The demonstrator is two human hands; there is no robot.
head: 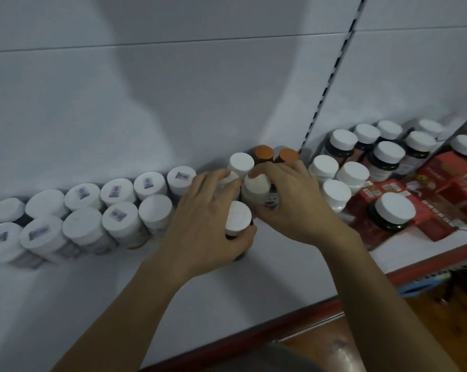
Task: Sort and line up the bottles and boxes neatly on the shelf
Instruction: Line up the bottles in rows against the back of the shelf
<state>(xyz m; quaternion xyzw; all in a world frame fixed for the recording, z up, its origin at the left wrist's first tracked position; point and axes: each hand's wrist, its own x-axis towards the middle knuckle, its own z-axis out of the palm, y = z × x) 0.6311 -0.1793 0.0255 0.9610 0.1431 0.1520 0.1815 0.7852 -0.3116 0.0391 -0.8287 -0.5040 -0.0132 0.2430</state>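
Observation:
On the white shelf [254, 285] my left hand [203, 224] wraps around a dark bottle with a white cap [237, 218], thumb on its front side. My right hand [291, 200] grips a tilted white-capped bottle [258, 187] just behind it. Another white cap [241, 161] and two orange caps [264, 153] stand behind my fingers by the back wall. Two rows of white-capped bottles [98, 210] run off to the left.
Right of the slotted upright [331, 76] stand more dark bottles with white caps [342, 140] and red boxes [441, 189], one bottle [394, 209] sitting on a box. The shelf's red front edge [294, 320] runs diagonally below my arms.

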